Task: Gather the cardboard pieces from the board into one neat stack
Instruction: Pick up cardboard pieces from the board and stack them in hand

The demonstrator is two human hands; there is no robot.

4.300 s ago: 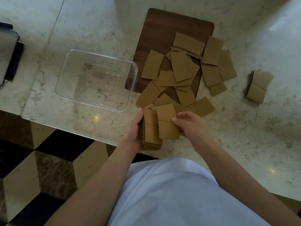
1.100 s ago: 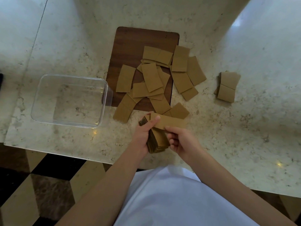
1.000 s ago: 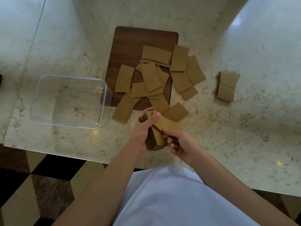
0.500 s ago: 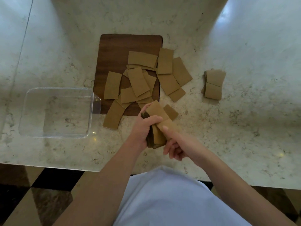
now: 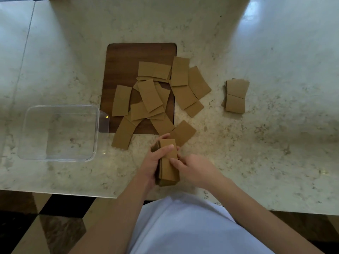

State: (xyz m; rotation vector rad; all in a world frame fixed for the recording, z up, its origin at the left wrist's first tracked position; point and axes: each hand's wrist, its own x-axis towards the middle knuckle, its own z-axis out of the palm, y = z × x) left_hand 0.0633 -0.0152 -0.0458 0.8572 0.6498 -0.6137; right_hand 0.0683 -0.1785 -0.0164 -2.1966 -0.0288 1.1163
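Cardboard stack (image 5: 167,167) gripped in both hands above the counter's near edge, long axis running away from the person.

The left hand (image 5: 153,163) curls round the stack's left side, thumb across the top piece; the right hand (image 5: 194,169) pinches its right edge, and its fingers underneath are hidden. Loose cardboard pieces (image 5: 152,96) lie overlapped on the wooden board (image 5: 124,61), several spilling off onto the marble counter (image 5: 275,153). A clear plastic container (image 5: 58,132) left of the board holds nothing visible. A second small pile (image 5: 235,96) sits well apart on the right.
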